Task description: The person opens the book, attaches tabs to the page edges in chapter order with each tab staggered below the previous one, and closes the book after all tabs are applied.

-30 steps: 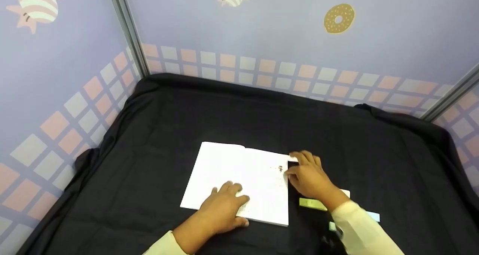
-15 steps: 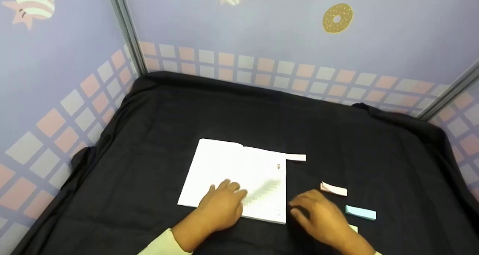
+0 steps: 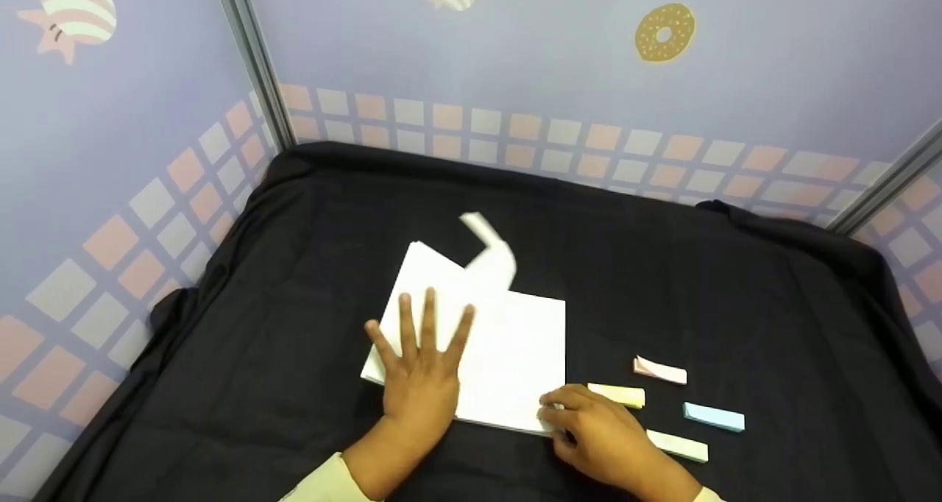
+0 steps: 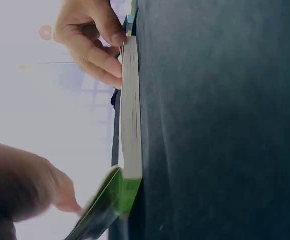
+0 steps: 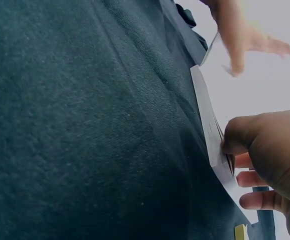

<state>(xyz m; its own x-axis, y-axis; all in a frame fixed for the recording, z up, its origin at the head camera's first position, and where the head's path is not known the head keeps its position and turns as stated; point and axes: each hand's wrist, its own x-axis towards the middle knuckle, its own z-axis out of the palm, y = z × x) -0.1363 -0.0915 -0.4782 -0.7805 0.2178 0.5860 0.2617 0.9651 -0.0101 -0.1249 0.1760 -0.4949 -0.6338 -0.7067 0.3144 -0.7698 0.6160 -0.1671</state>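
An open book (image 3: 530,355) lies on the black cloth, its green cover (image 4: 130,192) showing in the left wrist view. My left hand (image 3: 419,377) is spread over the left-hand pages, fingers straight. A blurred leaf (image 3: 494,266) curls up near the spine, with a pale paper strip (image 3: 482,227) sticking out beyond its far edge. At the near right corner, my right hand (image 3: 596,428) pinches page edges between thumb and fingers. The right wrist view shows the thumb (image 5: 237,135) on the page edges (image 5: 217,135), where they part slightly.
Right of the book lie small sticky-note pads: pink (image 3: 660,371), yellow (image 3: 618,395), blue (image 3: 714,416) and pale green (image 3: 678,445). Patterned wall panels (image 3: 530,60) border the black cloth (image 3: 353,215) at the back and sides.
My left hand has moved from the near middle to the left page and spread out. The leaf with the strip has swung leftward. My right hand went from the strip to the near right corner.
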